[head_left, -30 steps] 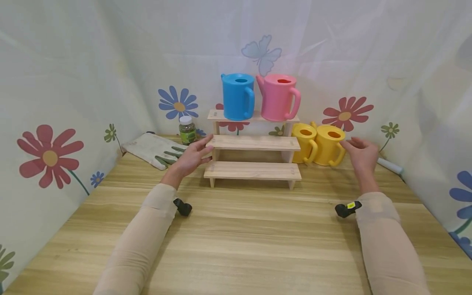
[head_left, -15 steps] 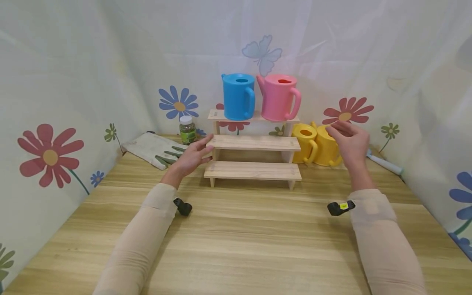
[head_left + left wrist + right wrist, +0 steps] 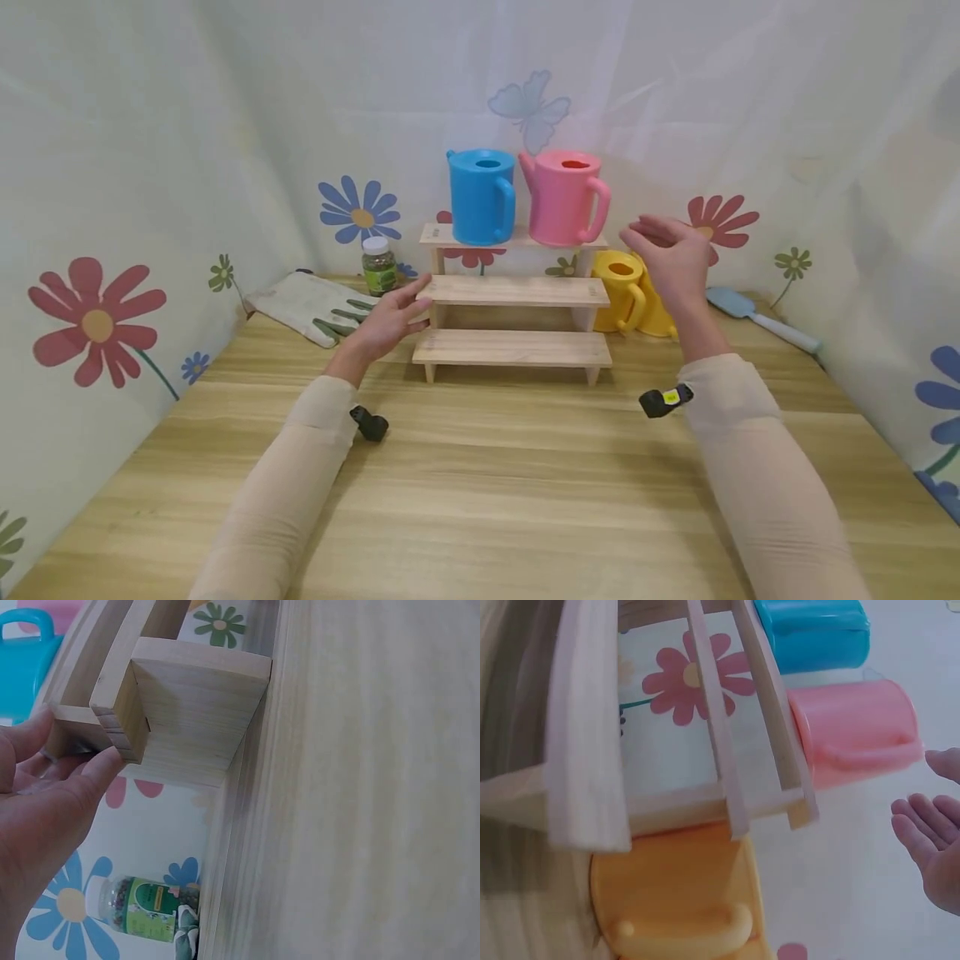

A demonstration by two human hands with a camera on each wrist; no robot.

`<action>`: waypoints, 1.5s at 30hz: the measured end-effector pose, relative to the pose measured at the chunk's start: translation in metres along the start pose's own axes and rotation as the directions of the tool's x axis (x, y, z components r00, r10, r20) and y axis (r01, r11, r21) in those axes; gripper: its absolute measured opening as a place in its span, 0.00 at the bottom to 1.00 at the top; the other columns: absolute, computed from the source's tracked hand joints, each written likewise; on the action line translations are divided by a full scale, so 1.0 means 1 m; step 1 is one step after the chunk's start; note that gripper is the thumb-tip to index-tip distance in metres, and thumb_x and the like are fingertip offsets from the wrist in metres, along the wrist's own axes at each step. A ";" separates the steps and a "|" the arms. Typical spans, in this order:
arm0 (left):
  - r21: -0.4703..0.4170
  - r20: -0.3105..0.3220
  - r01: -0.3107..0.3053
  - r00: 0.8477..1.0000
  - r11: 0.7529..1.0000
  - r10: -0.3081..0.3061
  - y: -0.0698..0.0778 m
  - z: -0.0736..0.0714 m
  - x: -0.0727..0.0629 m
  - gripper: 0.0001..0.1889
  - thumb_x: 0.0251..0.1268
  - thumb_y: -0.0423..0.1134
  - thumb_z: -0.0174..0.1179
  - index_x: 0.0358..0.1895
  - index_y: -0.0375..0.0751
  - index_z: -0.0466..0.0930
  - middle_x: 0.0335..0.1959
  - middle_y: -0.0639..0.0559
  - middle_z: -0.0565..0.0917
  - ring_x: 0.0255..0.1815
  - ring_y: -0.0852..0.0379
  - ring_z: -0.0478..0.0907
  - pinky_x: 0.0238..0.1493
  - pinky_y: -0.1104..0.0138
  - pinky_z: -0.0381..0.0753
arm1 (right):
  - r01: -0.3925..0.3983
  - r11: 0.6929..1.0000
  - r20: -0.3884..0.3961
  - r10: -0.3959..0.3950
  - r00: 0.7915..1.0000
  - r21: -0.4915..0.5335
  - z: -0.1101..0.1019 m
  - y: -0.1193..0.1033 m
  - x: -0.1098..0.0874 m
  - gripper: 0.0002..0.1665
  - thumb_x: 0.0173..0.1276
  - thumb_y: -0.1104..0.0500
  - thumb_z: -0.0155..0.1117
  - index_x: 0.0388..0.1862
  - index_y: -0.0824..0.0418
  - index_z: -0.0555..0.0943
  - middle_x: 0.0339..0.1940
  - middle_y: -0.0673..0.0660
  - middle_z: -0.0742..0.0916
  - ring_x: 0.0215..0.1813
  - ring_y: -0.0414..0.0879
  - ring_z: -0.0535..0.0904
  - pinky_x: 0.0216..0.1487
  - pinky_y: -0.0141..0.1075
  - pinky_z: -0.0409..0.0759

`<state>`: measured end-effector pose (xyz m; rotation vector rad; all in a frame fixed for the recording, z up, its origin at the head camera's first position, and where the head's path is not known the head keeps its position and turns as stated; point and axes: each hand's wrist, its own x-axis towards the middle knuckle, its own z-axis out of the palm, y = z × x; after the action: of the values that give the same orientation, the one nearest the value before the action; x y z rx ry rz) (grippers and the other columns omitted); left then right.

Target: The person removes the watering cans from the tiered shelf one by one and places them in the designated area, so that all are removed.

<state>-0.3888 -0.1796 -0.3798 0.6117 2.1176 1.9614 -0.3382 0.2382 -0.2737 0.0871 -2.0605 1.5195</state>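
Observation:
A three-tier wooden stand (image 3: 517,290) rests on the table, and my left hand (image 3: 384,327) grips the left end of its middle shelf. In the left wrist view, the thumb (image 3: 97,776) and fingers lie around that shelf end. On the top tier, a blue watering can (image 3: 480,200) stands beside a pink watering can (image 3: 564,200) with its handle facing right. My right hand (image 3: 675,258) is raised just right of the pink can, fingers loosely bent and holding nothing. Two yellow watering cans (image 3: 617,292) stand right of the stand, one partly hidden by that hand.
A white-lidded jar (image 3: 379,267) and a pair of gardening gloves (image 3: 300,302) lie left of the stand. A light-blue trowel (image 3: 765,321) lies at the right. The flowered curtain (image 3: 375,83) hangs close behind the stand and along both sides of the wooden table (image 3: 495,483).
My right hand has moved up and left from the outer yellow watering can towards the pink one, uncovering the trowel. The left hand stays at the stand.

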 end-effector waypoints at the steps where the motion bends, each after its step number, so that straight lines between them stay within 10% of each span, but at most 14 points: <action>1: 0.003 -0.001 -0.003 1.000 1.000 0.003 0.000 -0.001 0.000 0.33 0.81 0.40 0.48 0.82 0.48 0.46 0.83 0.51 0.42 0.80 0.46 0.46 0.72 0.46 0.63 | 0.003 1.000 0.007 -0.003 1.000 -0.016 0.006 -0.004 0.004 0.31 0.63 0.46 0.75 0.61 0.59 0.84 0.50 0.52 0.89 0.55 0.43 0.83 0.58 0.33 0.80; 23: -0.045 -0.012 0.019 1.000 0.999 -0.020 0.002 0.000 -0.003 0.31 0.81 0.39 0.48 0.82 0.50 0.49 0.82 0.51 0.42 0.80 0.48 0.46 0.72 0.48 0.63 | -0.105 0.994 0.007 0.105 0.994 0.028 0.062 -0.039 0.052 0.27 0.64 0.45 0.73 0.59 0.57 0.86 0.50 0.56 0.89 0.50 0.47 0.84 0.55 0.35 0.81; 45: -0.020 -0.011 0.004 1.000 1.000 -0.004 0.001 0.000 -0.004 0.32 0.81 0.41 0.49 0.82 0.51 0.48 0.83 0.52 0.43 0.80 0.48 0.47 0.72 0.48 0.64 | -0.192 0.980 0.022 0.192 0.981 0.049 0.053 -0.044 0.051 0.23 0.66 0.47 0.72 0.56 0.56 0.87 0.47 0.54 0.89 0.48 0.47 0.81 0.54 0.35 0.81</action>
<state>-0.3849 -0.1813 -0.3792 0.5936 2.1013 1.9855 -0.3854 0.1892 -0.2215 -0.0823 -2.0941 1.6918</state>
